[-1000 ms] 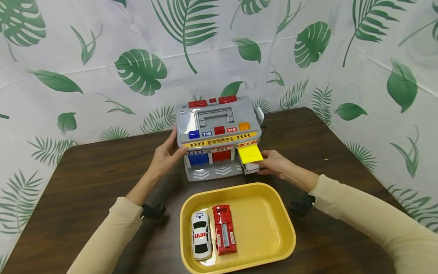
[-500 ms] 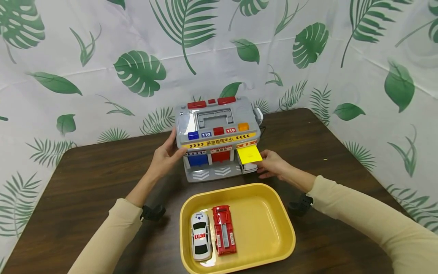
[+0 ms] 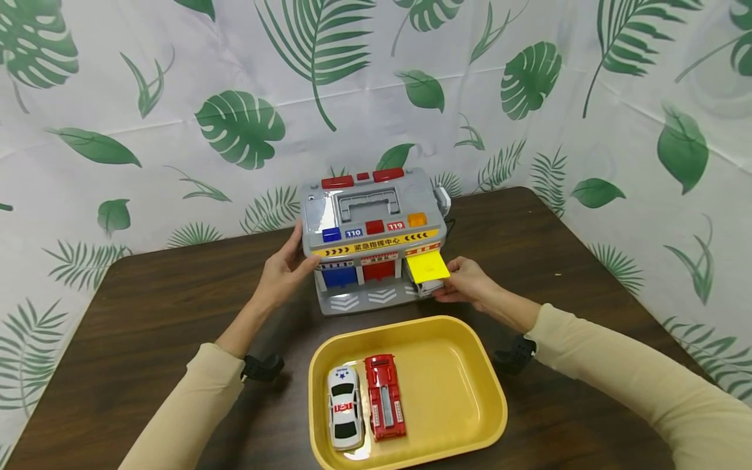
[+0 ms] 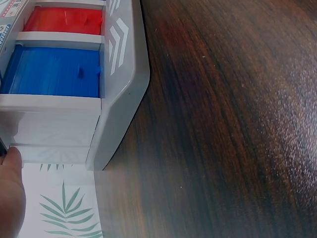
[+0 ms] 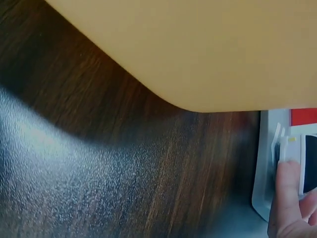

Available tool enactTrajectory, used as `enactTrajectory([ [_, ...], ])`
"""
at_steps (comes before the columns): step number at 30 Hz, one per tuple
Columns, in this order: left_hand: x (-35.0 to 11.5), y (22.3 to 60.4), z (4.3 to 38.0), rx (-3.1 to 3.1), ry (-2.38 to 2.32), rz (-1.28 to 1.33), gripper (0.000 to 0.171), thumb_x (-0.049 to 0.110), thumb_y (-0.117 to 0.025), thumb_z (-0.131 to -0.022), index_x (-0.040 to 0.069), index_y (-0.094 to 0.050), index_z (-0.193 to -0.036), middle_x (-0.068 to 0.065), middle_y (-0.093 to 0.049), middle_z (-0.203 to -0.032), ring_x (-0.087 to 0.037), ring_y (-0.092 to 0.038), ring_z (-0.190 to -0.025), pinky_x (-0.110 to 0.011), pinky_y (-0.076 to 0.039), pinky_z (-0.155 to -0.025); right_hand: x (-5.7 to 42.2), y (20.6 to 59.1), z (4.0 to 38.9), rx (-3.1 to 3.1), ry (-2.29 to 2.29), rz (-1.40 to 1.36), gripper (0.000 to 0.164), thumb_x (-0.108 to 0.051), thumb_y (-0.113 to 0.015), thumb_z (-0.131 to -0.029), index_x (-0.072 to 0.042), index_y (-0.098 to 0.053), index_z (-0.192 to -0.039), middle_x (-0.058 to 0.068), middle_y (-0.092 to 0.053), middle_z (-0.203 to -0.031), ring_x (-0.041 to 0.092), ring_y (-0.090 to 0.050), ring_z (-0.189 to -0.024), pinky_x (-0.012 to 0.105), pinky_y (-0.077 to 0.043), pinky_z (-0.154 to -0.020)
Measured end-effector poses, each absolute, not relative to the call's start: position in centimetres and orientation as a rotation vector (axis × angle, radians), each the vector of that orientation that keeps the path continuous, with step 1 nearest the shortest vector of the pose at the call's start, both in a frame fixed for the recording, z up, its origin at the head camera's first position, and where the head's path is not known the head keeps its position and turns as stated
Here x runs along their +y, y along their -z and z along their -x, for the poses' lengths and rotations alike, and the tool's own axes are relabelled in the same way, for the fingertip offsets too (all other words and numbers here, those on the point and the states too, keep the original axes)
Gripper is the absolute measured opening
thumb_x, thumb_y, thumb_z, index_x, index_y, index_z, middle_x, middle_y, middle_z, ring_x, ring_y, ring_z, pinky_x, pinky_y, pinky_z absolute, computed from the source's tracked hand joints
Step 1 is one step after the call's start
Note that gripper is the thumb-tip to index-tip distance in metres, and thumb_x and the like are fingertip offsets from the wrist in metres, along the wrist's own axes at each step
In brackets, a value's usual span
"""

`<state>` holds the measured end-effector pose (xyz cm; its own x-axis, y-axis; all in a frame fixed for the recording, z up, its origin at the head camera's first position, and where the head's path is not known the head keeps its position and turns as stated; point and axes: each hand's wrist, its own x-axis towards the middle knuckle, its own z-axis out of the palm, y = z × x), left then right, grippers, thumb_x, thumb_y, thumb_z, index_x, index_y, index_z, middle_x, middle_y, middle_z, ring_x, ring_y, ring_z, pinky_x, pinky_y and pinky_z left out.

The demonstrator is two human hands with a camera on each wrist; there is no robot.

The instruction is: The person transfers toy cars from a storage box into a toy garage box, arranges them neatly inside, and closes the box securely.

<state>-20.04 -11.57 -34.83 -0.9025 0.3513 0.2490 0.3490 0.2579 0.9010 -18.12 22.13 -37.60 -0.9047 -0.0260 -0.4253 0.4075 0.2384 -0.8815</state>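
Note:
A grey toy emergency station (image 3: 376,222) stands at the back of the table, with blue (image 3: 340,277) and red (image 3: 378,269) garage doors down and a yellow door (image 3: 427,266) raised. My left hand (image 3: 282,271) rests against the station's left end with fingers extended; in the left wrist view the thumb (image 4: 11,183) touches the side wall. Beneath the yellow door my right hand (image 3: 470,285) pinches a white toy car (image 3: 427,287), partly inside the bay and slightly askew. The right wrist view shows the car's dark window (image 5: 310,163) and fingers on its side.
A yellow tray (image 3: 452,391) lies in front of the station. In its left part are a white police car (image 3: 345,408) and a red fire truck (image 3: 384,396). Leaf-patterned cloth (image 3: 352,65) hangs behind the dark wooden table (image 3: 147,339).
The white toy car has turned a little, under the yellow door. My right hand's fingers loosened slightly, then closed on it again. My left hand and the tray hold their places.

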Motion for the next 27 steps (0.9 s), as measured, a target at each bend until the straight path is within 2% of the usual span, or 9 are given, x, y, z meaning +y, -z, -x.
enactTrajectory([
  [4,-11.6,35.1,20.2,2.49,-1.784,-0.709,0.072,0.007,-0.056,-0.094,0.003,-0.011,-0.15,-0.015,-0.019,-0.155,-0.034,-0.036,-0.134,-0.042,-0.036,-0.105,22.2,37.6,18.0,2.131,1.803,-0.374,0.023,-0.013,-0.051,-0.097,0.001,-0.038,-0.109,0.012,-0.062,-0.086,0.013,-0.065,-0.068,0.036,-0.058,-0.077],
  [11,-12.2,37.4,21.8,2.485,-1.816,-0.723,0.073,0.01,-0.057,-0.094,0.016,-0.012,-0.151,-0.006,-0.02,-0.155,-0.028,-0.037,-0.134,-0.038,-0.037,-0.105,22.2,37.7,17.8,2.07,1.91,-0.374,0.017,-0.012,-0.048,-0.098,-0.001,-0.039,-0.106,0.009,-0.063,-0.086,0.013,-0.066,-0.072,0.035,-0.058,-0.078],
  [15,-12.3,37.6,21.9,2.485,-1.834,-0.748,0.072,0.012,-0.057,-0.094,0.017,-0.013,-0.151,-0.007,-0.02,-0.155,-0.031,-0.037,-0.134,-0.039,-0.037,-0.105,22.1,37.7,17.6,2.05,1.946,-0.376,0.014,-0.01,-0.049,-0.098,-0.001,-0.04,-0.104,0.008,-0.063,-0.084,0.014,-0.067,-0.074,0.036,-0.057,-0.081],
  [21,-12.3,37.6,21.9,2.491,-1.832,-0.75,0.072,0.014,-0.057,-0.094,0.017,-0.013,-0.151,-0.007,-0.02,-0.155,-0.032,-0.036,-0.134,-0.041,-0.036,-0.105,22.0,37.5,17.7,2.062,1.974,-0.368,0.018,-0.012,-0.05,-0.097,0.0,-0.041,-0.107,0.012,-0.058,-0.099,0.015,-0.066,-0.081,0.037,-0.053,-0.088],
  [27,-12.2,37.7,21.8,2.486,-1.827,-0.737,0.072,0.015,-0.057,-0.094,0.018,-0.013,-0.151,-0.005,-0.02,-0.155,-0.028,-0.037,-0.134,-0.032,-0.038,-0.103,22.1,37.7,18.1,2.061,2.0,-0.35,0.022,-0.01,-0.049,-0.097,0.003,-0.041,-0.113,0.015,-0.049,-0.112,0.011,-0.061,-0.083,0.039,-0.047,-0.096],
])
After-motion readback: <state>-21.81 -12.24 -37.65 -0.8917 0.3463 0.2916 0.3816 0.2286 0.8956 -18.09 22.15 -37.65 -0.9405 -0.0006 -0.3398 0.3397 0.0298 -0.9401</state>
